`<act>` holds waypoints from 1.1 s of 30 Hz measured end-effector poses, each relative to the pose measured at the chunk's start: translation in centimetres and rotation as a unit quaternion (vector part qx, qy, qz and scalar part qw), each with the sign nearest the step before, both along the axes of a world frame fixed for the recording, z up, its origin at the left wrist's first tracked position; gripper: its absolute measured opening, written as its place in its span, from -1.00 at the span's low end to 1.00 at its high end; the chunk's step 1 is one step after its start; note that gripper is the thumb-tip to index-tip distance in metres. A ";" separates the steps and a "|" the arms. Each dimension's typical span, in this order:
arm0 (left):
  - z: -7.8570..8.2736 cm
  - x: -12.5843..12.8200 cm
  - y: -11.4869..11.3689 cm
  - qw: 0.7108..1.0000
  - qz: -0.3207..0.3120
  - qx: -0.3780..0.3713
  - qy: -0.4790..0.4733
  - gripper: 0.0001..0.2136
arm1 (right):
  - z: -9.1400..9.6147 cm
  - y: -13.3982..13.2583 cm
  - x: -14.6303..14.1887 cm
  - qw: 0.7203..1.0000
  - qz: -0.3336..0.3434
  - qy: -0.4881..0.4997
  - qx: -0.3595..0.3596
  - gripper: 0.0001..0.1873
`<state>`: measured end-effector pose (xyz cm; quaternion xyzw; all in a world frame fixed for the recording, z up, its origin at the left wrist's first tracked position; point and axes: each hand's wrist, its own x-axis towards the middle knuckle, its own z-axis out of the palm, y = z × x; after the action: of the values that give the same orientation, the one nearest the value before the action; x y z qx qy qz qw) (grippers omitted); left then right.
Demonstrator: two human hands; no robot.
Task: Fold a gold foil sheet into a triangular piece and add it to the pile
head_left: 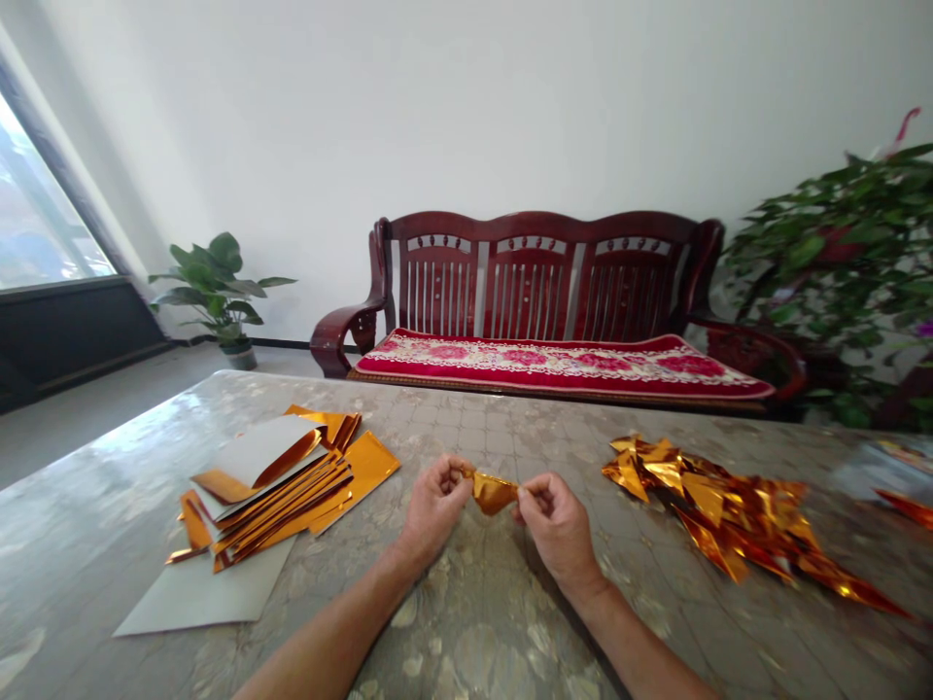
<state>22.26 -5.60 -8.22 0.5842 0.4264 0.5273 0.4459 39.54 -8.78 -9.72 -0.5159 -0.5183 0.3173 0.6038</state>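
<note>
A small folded piece of gold foil paper [494, 492] is held between both hands above the table's middle. My left hand [434, 507] pinches its left end with fingers closed. The right end is pinched by my right hand [555, 522], fingers curled. To the left lies a stack of flat gold foil sheets [281, 481], some showing their white backs. On the right sits a pile of folded gold foil pieces [736, 515].
The table [473, 622] has a grey patterned glossy cover. A white sheet [200, 593] lies under the stack near the left front. Beyond the table stand a dark red wooden bench [539, 292] with a red cushion, a potted plant [219, 292] and a leafy plant [852, 262].
</note>
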 end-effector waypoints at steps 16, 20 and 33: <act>0.6 0.0 -0.3 0.995 -0.036 -0.082 -0.053 -0.80 | 0.1 0.1 0.2 1.000 -0.004 -0.004 -0.014 -0.71; -0.1 0.0 -0.2 0.996 -0.016 -0.069 -0.059 -0.85 | -0.1 0.1 0.2 0.999 -0.006 -0.032 -0.006 -0.75; 1.0 -0.9 -0.3 0.998 -0.051 -0.025 0.008 -0.79 | 0.0 0.3 0.2 1.000 0.009 0.015 -0.024 -0.70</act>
<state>21.33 -5.92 -7.23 0.5981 0.4125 0.4883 0.4835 39.77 -8.51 -9.77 -0.5207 -0.5062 0.3431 0.5957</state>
